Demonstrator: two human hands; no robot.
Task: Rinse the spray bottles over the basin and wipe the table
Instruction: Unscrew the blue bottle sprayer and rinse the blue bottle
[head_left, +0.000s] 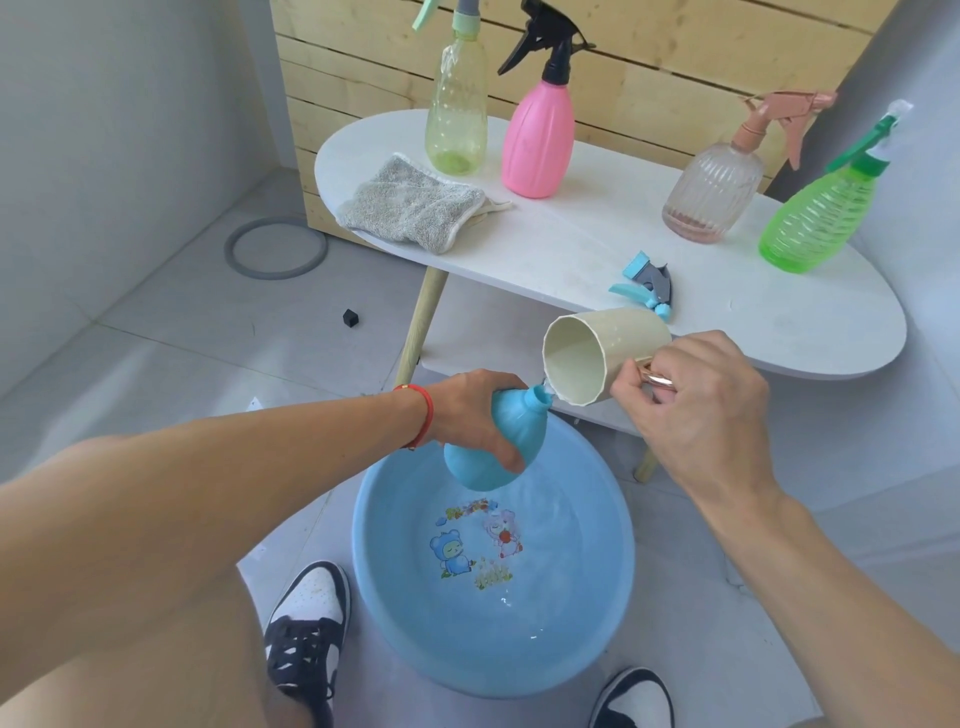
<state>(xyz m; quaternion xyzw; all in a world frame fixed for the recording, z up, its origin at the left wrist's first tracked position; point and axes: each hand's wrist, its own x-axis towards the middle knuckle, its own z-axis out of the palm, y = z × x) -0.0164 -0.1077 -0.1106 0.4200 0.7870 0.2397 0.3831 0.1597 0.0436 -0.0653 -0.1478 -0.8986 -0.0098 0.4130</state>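
Over the basin (597, 623), the left hand (467, 415) has its fingers clenched around the blue bottle (485, 447), tilted with its open neck up toward the mug. The right hand (696, 415) grips the beige mug (597, 358) by its handle, tipped so its lip touches the bottle's neck. To pour well, keep the lip right at the opening and tip slowly, so spill falls into the basin. Beyond the basin, 4 other bottles, the grey cloth (410, 208) and the blue bottle's detached sprayer (649, 286) sit on the white surface (571, 244).
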